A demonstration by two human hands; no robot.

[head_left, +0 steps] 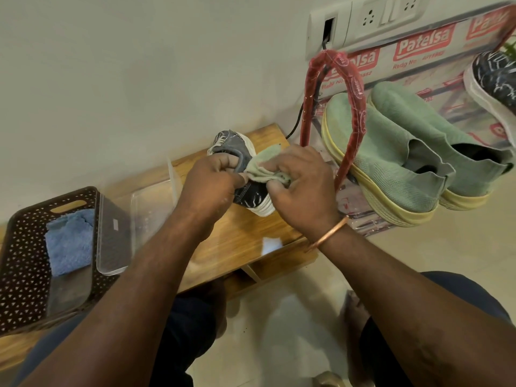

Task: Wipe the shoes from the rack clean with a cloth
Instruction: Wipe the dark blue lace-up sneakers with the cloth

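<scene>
In the head view, we locate the dark patterned shoe [251, 196] just above frame centre, over the wooden bench [245, 241]; we cannot tell whether its white sole touches the bench top. Our left hand [212, 182] sits at 9 o'clock of the shoe, with its fingers curled round the shoe's collar in a firm grip. Our right hand [304, 191] sits at 3 o'clock of the shoe, and a copper bangle [326, 233] circles its wrist. Its thumb and fingers pinch the pale green cloth [264, 163], which is bunched against the shoe's upper between the two hands. At 2 o'clock from the hands stands the shoe rack [354, 107], its red tubular frame wrapped in printed plastic film. A pair of green knit shoes [391, 152] with yellow soles lies side by side on a rack shelf. At 1 o'clock of this pair, a second dark patterned shoe [494, 79] rests at the frame edge. At 8 o'clock from the hands, a brown perforated basket [22, 247] holds a blue cloth [69, 244]. A clear plastic container [150, 202] stands on the bench between the basket and the left hand, and a clear lid [114, 233] leans just beside the basket. A white socket panel [371, 18] is mounted on the wall at 12 o'clock of the rack.
</scene>
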